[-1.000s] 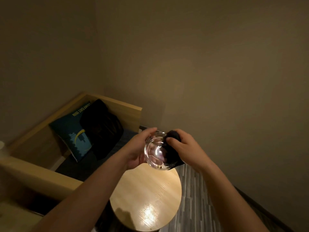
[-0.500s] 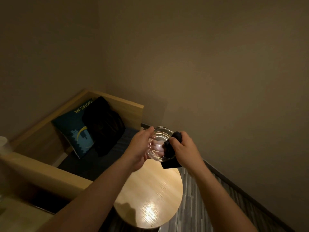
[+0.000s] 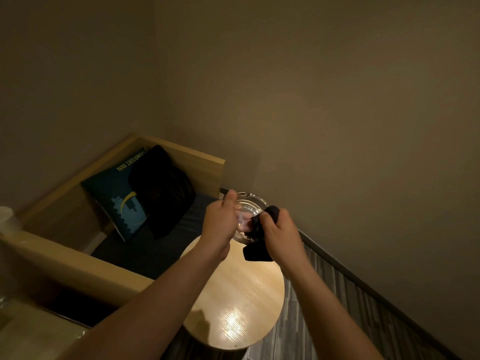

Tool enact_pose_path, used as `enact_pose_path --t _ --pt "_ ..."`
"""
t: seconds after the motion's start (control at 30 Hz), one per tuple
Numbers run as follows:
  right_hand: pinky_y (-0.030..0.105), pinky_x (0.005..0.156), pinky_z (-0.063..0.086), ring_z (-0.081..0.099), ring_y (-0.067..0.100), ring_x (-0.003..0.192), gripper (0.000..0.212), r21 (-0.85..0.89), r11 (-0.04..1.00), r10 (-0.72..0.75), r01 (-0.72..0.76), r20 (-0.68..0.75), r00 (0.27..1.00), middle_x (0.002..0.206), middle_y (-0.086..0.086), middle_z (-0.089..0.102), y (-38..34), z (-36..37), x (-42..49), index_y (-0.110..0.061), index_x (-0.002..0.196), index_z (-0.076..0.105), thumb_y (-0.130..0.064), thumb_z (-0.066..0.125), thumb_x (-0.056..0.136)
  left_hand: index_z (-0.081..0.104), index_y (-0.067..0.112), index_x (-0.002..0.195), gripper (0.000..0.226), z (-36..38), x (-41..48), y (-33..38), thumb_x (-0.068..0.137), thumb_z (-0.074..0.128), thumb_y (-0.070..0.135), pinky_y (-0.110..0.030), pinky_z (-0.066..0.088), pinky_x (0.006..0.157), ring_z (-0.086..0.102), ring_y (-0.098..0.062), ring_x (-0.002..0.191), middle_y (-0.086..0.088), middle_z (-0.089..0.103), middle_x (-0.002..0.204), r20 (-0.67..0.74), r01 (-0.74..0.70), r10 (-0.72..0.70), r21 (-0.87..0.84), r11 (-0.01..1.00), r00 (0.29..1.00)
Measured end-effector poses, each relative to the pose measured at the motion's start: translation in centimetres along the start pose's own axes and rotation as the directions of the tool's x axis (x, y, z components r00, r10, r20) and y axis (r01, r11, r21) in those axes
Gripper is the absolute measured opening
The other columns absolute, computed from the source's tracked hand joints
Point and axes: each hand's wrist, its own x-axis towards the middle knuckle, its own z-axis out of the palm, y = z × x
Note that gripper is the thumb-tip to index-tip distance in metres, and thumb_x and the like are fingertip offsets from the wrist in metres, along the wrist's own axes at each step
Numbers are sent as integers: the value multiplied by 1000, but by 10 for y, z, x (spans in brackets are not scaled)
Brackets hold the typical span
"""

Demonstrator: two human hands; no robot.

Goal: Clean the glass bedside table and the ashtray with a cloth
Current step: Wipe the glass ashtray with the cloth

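My left hand (image 3: 219, 223) holds a clear glass ashtray (image 3: 250, 203) in the air above the far edge of the round bedside table (image 3: 241, 302), thumb on its rim. My right hand (image 3: 281, 229) grips a dark cloth (image 3: 258, 245) and presses it into the ashtray's right side; a loose end of the cloth hangs down below the hand. The table top looks glossy and wood-coloured, with a bright light reflection near its front.
To the left stands a wood-framed bench (image 3: 78, 261) with a dark seat, a teal cushion (image 3: 117, 201) and a black bag (image 3: 161, 193). Walls close the corner behind. A grey plank floor (image 3: 324, 320) runs along the right of the table.
The ashtray has been turned, its opening now facing more upward and away. My right hand and the cloth shifted to its right side, a cloth end now hanging lower.
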Motion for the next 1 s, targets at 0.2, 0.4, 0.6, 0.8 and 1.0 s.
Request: enact_pose_path --t 0.2,0.4,0.6,0.8,1.0 --pt "37 75 55 64 17 87 24 -43 999 23 -21 48 999 100 1 64 6 -6 2 -19 116 52 -39 50 103 69 4 127 44 -15 -11 -11 101 57 38 -44 57 93 73 -32 104 -21 74 122 346 367 -229 -414 833 910" --pt "33 87 45 48 18 108 30 -380 886 -298 268 -23 954 115 1 48 12 -15 3 -22 128 51 -39 46 105 72 5 125 50 -15 -14 -18 106 46 43 -53 53 100 74 -32 106 -20 73 125 500 430 -204 -392 813 842" --pt "31 96 41 35 11 114 58 -536 639 -519 551 229 824 126 -9 37 -8 -27 -7 -36 146 36 -61 43 94 74 12 126 52 -16 -15 -16 103 48 50 -56 51 103 60 -40 129 -23 68 134 568 480 -199 -403 779 799" --pt "33 98 47 41 10 116 51 -489 596 -494 637 402 771 131 -9 48 -16 -41 -5 -32 140 47 -56 56 95 69 13 133 56 -23 -16 -14 103 48 55 -54 50 105 61 -42 127 -23 68 134 579 490 -218 -367 791 786" --pt "19 90 50 56 15 114 34 -399 565 -524 722 501 688 128 -3 58 -11 -40 2 -22 129 68 -21 69 95 72 15 130 52 -27 -19 -19 104 46 52 -57 48 109 64 -41 127 -23 66 136 582 475 -199 -371 798 788"
